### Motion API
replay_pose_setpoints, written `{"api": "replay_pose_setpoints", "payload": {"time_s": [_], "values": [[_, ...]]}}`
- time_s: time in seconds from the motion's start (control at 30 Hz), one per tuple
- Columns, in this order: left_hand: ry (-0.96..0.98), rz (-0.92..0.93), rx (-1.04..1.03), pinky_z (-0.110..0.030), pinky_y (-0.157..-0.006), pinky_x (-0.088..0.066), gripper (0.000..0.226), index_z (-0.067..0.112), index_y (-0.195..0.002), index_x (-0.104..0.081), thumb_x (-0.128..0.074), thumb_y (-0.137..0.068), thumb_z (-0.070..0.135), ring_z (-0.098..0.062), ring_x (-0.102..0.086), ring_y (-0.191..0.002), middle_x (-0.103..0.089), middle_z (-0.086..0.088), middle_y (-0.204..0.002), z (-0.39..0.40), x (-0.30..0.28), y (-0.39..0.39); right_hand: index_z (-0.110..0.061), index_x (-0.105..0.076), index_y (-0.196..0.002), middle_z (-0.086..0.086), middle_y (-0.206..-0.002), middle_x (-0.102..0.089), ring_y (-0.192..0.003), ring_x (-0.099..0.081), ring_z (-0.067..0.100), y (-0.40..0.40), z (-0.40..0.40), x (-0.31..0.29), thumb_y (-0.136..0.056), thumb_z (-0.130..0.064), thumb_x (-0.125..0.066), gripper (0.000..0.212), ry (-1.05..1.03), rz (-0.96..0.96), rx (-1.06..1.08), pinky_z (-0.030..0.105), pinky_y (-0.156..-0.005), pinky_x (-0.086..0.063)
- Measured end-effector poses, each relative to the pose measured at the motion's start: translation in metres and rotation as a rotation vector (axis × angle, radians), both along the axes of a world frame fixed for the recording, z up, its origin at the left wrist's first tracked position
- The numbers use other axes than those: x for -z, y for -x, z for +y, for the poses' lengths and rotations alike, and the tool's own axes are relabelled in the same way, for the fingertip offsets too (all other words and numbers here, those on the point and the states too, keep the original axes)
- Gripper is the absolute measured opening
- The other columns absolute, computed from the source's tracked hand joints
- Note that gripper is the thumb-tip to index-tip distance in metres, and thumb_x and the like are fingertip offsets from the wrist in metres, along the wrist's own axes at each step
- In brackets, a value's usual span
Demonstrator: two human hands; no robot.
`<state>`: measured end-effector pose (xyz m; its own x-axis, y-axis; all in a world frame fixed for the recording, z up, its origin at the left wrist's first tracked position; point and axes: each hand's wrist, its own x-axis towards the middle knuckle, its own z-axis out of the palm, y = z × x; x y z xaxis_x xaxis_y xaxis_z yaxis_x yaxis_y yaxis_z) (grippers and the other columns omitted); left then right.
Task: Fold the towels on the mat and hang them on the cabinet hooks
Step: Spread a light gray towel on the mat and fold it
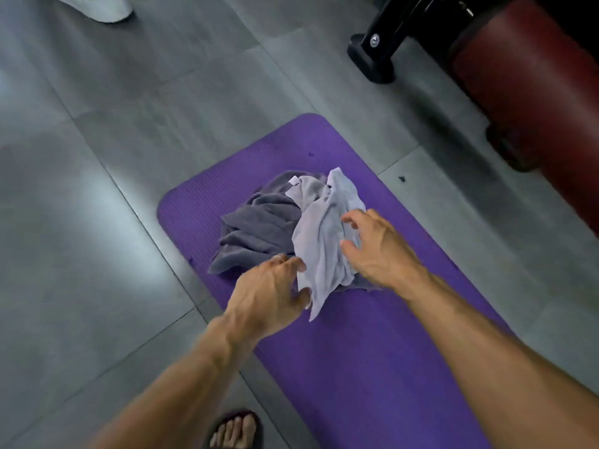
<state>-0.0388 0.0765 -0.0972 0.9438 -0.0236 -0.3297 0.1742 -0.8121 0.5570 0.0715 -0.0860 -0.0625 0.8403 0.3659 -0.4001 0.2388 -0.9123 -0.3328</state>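
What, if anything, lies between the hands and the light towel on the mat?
Nothing visible. The light towel lies crumpled on top of the dark towel on the purple mat. The left hand is at its near edge, the right hand at its right side.

Two towels are counted on the mat, heaped together: one dark grey towel [256,228] on the left, one light grey towel [324,234] on the right, overlapping it. One purple mat [372,367] is seen. Two hands are in view: one left hand [269,293] at the near edge of the heap, one right hand [379,247] on its right side. One sandalled foot [236,431] is seen at the near edge, one white shoe [97,6] far left. One dark red padded bench [531,92] is counted, far right.
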Motion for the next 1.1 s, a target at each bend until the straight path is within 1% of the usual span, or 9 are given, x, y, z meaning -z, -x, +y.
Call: {"api": "replay_pose_setpoints", "payload": {"time_s": [0.1, 0.23, 0.4, 0.47, 0.7, 0.77, 0.9, 1.03, 1.1], "values": [[-0.005, -0.007, -0.015, -0.039, -0.081, -0.053, 0.048, 0.025, -0.130, -0.049, -0.056, -0.086, 0.044, -0.017, -0.058, -0.109, -0.057, 0.005, -0.119, 0.011, 0.053, -0.046, -0.029, -0.035, -0.145, 0.010, -0.129, -0.047, -0.114, -0.053, 0.031, -0.036, 0.015, 0.053, -0.093, -0.015, -0.045, 0.054, -0.002, -0.006, 0.021, 0.039, -0.093, -0.045], [0.091, 0.033, -0.056, -0.042, -0.094, -0.046, 0.073, 0.022, -0.140, -0.026, -0.064, -0.082, 0.045, -0.024, -0.044, -0.126, -0.045, -0.003, -0.136, 0.010, 0.094, -0.078, -0.040, -0.008, -0.153, 0.010, -0.144, -0.035, -0.126, -0.043, 0.033, -0.062, 0.034, 0.095, -0.098, -0.014, -0.041, 0.069, 0.346, 0.053, -0.148, 0.045, -0.100, -0.034], [0.089, 0.028, 0.029, -0.047, -0.109, -0.031, 0.092, 0.025, -0.148, -0.015, -0.069, -0.075, 0.043, -0.023, -0.034, -0.136, -0.040, 0.002, -0.144, 0.005, 0.121, -0.085, -0.017, -0.057, -0.108, 0.009, -0.116, -0.051, -0.108, -0.049, 0.031, -0.064, 0.030, 0.113, -0.095, -0.025, -0.048, 0.018, 0.293, -0.212, -0.198, 0.037, -0.077, -0.031], [0.059, -0.039, 0.052, -0.045, -0.109, -0.028, 0.087, 0.028, -0.146, -0.021, -0.067, -0.074, 0.046, -0.018, -0.037, -0.133, -0.043, 0.008, -0.141, 0.001, 0.121, -0.079, -0.013, -0.063, -0.089, 0.007, -0.114, -0.053, -0.102, -0.048, 0.029, -0.056, 0.019, 0.104, -0.088, -0.033, -0.058, 0.020, 0.208, -0.345, -0.224, 0.036, -0.073, -0.030], [0.259, -0.009, 0.101, -0.032, -0.076, -0.048, 0.036, 0.021, -0.110, -0.054, -0.063, -0.079, 0.036, -0.014, -0.053, -0.090, -0.054, 0.005, -0.099, -0.032, 0.076, -0.055, -0.011, -0.060, -0.064, 0.000, -0.098, -0.064, -0.091, -0.057, 0.026, 0.013, -0.061, 0.031, -0.072, -0.034, -0.055, 0.024, 0.073, -0.403, -0.156, 0.034, -0.064, -0.037], [0.245, -0.090, 0.148, -0.033, -0.067, -0.045, 0.014, 0.016, -0.090, -0.050, -0.058, -0.085, 0.028, -0.016, -0.052, -0.078, -0.053, 0.003, -0.085, -0.053, 0.059, -0.047, -0.011, -0.062, -0.070, -0.001, -0.102, -0.063, -0.088, -0.059, 0.025, 0.031, -0.093, 0.016, -0.076, -0.033, -0.053, 0.024, 0.052, -0.363, -0.040, 0.038, -0.065, -0.048], [0.331, -0.112, 0.183, -0.027, -0.049, -0.029, 0.022, 0.020, -0.084, -0.031, -0.048, -0.096, 0.017, -0.018, -0.042, -0.052, -0.038, 0.008, -0.058, -0.109, 0.027, -0.023, -0.016, -0.058, -0.084, -0.008, -0.092, -0.053, -0.071, -0.054, 0.017, 0.072, -0.159, -0.008, -0.087, -0.028, -0.057, 0.012, -0.036, -0.285, 0.239, 0.035, -0.062, -0.048], [0.338, -0.058, 0.308, -0.033, -0.058, -0.043, 0.015, 0.018, -0.102, -0.042, -0.051, -0.094, 0.028, -0.018, -0.056, -0.069, -0.057, 0.005, -0.077, -0.179, 0.007, 0.012, -0.015, -0.036, -0.061, -0.003, -0.060, -0.041, -0.056, -0.041, 0.020, 0.125, -0.231, -0.030, -0.084, -0.027, -0.063, 0.037, -0.064, -0.311, 0.494, 0.031, -0.054, -0.030], [0.282, -0.071, 0.377, -0.027, -0.060, -0.039, 0.012, 0.017, -0.092, -0.047, -0.054, -0.091, 0.027, -0.014, -0.051, -0.073, -0.055, 0.004, -0.084, -0.216, 0.006, 0.033, -0.011, -0.038, -0.060, 0.000, -0.057, -0.042, -0.056, -0.042, 0.022, 0.158, -0.270, -0.041, -0.083, -0.031, -0.068, 0.042, -0.111, -0.313, 0.588, 0.034, -0.052, -0.034]]}}
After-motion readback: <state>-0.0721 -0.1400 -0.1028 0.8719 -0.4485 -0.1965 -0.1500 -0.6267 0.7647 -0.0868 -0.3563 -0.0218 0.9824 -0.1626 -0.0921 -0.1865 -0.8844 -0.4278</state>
